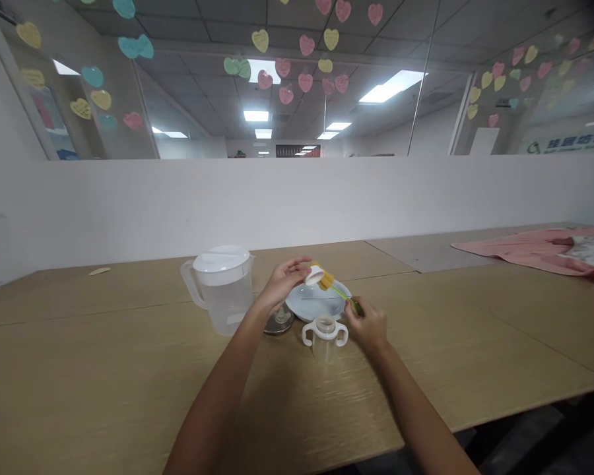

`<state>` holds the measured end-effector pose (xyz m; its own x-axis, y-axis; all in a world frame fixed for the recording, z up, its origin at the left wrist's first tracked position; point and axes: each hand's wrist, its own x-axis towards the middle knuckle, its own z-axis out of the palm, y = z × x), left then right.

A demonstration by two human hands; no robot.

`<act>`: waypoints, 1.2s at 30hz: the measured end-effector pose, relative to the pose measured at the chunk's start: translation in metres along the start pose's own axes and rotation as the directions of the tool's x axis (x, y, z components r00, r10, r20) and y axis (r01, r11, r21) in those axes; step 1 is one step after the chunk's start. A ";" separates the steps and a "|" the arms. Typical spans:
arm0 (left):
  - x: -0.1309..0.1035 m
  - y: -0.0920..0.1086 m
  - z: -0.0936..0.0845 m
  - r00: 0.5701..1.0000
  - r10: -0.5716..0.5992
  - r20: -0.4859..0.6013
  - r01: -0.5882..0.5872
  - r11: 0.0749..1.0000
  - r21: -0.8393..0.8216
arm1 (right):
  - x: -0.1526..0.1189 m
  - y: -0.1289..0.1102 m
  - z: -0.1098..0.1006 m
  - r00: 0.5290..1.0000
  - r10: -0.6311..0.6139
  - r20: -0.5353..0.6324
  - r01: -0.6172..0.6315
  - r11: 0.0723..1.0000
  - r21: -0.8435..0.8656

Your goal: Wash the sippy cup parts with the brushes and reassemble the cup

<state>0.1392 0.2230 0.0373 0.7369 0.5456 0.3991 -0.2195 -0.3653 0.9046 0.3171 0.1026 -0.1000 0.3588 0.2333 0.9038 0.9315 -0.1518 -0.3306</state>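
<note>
Between the fingers of my left hand (286,280) is a white bottle cap (313,276), tilted with its round rim toward me. My right hand (369,324) is closed on the green handle of a bottle brush, whose yellow sponge head (326,281) is right beside the cap; whether it touches the cap I cannot tell. Under both hands sits a pale shallow bowl (309,307). In front of it stands a clear baby bottle (325,340), upright and uncapped, with two white side handles. A small clear object on a dark round base (280,321) is partly behind my left wrist.
A lidded clear plastic pitcher (226,290) with water stands left of my left forearm. A pink cloth (534,254) lies at the far right of the wooden table (103,389). Behind is a white low wall (277,204) with glass above it.
</note>
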 end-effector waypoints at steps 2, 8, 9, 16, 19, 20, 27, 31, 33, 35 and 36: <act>-0.004 0.008 0.001 0.998 0.031 -0.052 -0.036 0.995 -0.096 | -0.001 0.001 0.001 1.000 -0.026 0.015 0.027 1.000 -0.016; -0.002 0.002 -0.010 0.997 0.077 -0.028 -0.068 0.971 0.230 | -0.002 0.007 0.000 0.999 -0.027 0.022 0.029 0.993 -0.112; -0.002 0.001 -0.015 0.996 0.086 -0.036 -0.069 0.935 0.348 | -0.002 0.007 0.001 1.000 -0.005 0.008 0.006 0.992 -0.125; -0.010 -0.004 -0.052 0.995 -0.097 -0.022 0.073 0.571 0.818 | 0.001 0.004 0.002 0.995 0.094 -0.019 -0.095 0.989 -0.112; -0.011 -0.013 -0.059 0.980 -0.195 -0.037 0.136 0.522 0.842 | 0.002 0.003 0.001 0.994 0.107 -0.007 -0.107 0.991 -0.085; -0.011 -0.016 -0.060 0.977 -0.205 -0.051 0.151 0.513 0.845 | 0.002 0.002 0.001 0.994 0.111 -0.003 -0.111 0.991 -0.077; -0.005 -0.033 -0.059 0.964 -0.261 -0.046 0.189 0.556 0.810 | 0.004 -0.001 -0.002 0.989 0.142 0.029 -0.141 0.989 -0.034; -0.005 -0.038 -0.058 0.945 -0.324 -0.046 0.221 0.529 0.819 | 0.004 0.000 -0.002 0.988 0.149 0.043 -0.149 0.989 -0.022; -0.005 -0.038 -0.058 0.945 -0.322 -0.061 0.228 0.512 0.828 | 0.004 0.001 -0.001 0.987 0.150 0.051 -0.149 0.988 -0.027; -0.005 -0.038 -0.056 0.947 -0.314 -0.071 0.229 0.502 0.834 | 0.004 0.002 0.000 0.988 0.146 0.058 -0.144 0.989 -0.031; -0.005 -0.038 -0.055 0.948 -0.310 -0.074 0.228 0.497 0.837 | 0.004 0.002 0.000 0.988 0.142 0.059 -0.141 0.990 -0.030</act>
<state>0.1093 0.2756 0.0092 0.7195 0.6860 0.1084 0.5939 -0.6887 0.4159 0.3200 0.1031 -0.0973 0.4906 0.2654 0.8300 0.8694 -0.2124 -0.4461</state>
